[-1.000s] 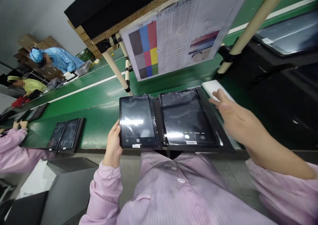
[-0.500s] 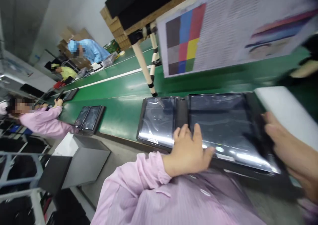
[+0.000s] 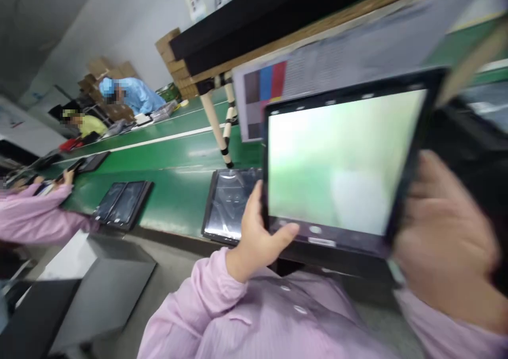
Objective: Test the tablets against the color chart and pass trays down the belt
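A black-framed screen panel (image 3: 341, 163) is tilted up in front of me, held by both hands. Its glossy face shows blurred pale green and white; whether lit or reflecting, I cannot tell. My left hand (image 3: 262, 237) grips the lower left edge, thumb on the front and the other fingers mostly hidden behind. On the right edge my right hand (image 3: 444, 227) is closed, smeared by motion. Partly covered by the raised panel, another glossy screen (image 3: 228, 205) lies in a black tray on the green bench (image 3: 174, 205).
A black tray with two screens (image 3: 121, 203) lies farther left along the bench. Pale posts (image 3: 214, 121) support a black shelf (image 3: 254, 26) overhead, with a printed colour chart (image 3: 254, 92) below. A grey box (image 3: 107, 290) stands at lower left. Co-workers sit along the line.
The large screen panel has been lifted from its black tray and tilted up. My left hand has gone from resting on the screens to gripping its left edge. The view has shifted right.
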`<move>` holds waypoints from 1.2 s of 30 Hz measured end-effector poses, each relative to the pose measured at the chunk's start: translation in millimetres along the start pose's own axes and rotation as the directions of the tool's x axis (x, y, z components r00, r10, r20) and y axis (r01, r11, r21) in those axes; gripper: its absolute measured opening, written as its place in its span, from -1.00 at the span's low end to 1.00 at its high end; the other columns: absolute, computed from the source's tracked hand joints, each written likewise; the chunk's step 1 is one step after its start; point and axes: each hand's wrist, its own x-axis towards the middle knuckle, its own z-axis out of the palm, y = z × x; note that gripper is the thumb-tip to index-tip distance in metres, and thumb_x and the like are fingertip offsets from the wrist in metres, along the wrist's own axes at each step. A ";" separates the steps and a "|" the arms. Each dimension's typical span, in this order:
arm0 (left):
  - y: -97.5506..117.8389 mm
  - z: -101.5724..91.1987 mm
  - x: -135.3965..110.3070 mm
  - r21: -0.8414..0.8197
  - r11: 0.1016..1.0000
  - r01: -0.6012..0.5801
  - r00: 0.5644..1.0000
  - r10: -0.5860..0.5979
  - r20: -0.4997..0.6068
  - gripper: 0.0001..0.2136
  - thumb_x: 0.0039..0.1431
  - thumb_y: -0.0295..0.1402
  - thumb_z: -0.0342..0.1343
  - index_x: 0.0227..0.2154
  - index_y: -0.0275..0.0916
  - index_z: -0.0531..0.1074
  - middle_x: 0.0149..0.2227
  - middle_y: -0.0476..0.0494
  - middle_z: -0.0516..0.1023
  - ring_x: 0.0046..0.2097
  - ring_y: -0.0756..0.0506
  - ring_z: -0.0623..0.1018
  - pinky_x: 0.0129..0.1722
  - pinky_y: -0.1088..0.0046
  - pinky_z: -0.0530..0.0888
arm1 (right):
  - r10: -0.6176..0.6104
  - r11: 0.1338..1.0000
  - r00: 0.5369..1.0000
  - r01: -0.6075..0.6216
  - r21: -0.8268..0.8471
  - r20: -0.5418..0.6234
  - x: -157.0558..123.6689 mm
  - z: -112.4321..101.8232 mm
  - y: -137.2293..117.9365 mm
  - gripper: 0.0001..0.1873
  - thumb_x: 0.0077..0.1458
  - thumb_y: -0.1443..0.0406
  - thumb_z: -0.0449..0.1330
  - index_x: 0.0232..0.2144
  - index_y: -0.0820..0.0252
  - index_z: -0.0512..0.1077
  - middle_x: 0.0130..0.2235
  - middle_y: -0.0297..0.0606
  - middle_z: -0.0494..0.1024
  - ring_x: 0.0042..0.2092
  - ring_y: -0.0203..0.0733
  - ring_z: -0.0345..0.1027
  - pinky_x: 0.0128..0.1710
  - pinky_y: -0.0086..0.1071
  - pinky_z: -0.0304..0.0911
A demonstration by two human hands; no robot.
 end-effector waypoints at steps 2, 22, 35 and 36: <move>1.0 -6.8 1.3 0.172 0.982 -0.077 0.996 0.082 -0.021 -0.01 0.07 0.07 0.29 0.42 -0.23 -0.06 0.41 -0.44 0.10 0.42 -0.37 0.16 0.40 0.01 0.15 | 0.045 0.983 0.998 -0.051 0.176 0.041 7.6 10.2 -5.0 -0.18 0.19 -0.28 -0.09 0.33 -0.02 0.20 0.30 -0.09 0.32 0.29 0.17 0.24 0.16 0.03 0.38; -11.9 3.6 4.4 0.616 0.787 -0.038 0.957 0.205 -0.203 0.16 -0.04 0.07 0.37 0.41 -0.39 -0.21 0.37 -0.67 0.06 0.44 -0.49 0.06 0.32 -0.16 0.21 | 0.119 0.816 0.945 -0.269 0.511 0.306 35.1 35.9 8.5 -0.22 -0.10 -0.39 0.18 -0.21 0.14 0.49 -0.09 -0.09 0.61 0.21 0.11 0.35 0.10 -0.08 0.43; -9.0 3.2 0.8 0.621 0.780 -0.082 0.951 0.248 -0.186 0.17 -0.03 0.18 0.30 0.41 -0.39 -0.22 0.36 -0.70 0.05 0.44 -0.51 0.04 0.34 -0.22 0.12 | 0.090 0.806 0.953 -0.241 0.541 0.290 35.7 34.2 7.0 -0.23 -0.06 -0.36 0.20 -0.19 0.16 0.51 -0.10 -0.10 0.62 0.19 0.10 0.38 0.09 -0.11 0.43; -9.6 3.0 0.2 0.627 0.775 -0.083 0.949 0.253 -0.187 0.17 -0.02 0.19 0.29 0.41 -0.38 -0.22 0.36 -0.70 0.06 0.44 -0.51 0.04 0.34 -0.22 0.11 | 0.091 0.791 0.944 -0.262 0.553 0.318 35.7 33.3 6.5 -0.23 -0.06 -0.36 0.22 -0.17 0.17 0.51 -0.09 -0.10 0.62 0.18 0.10 0.39 0.09 -0.11 0.43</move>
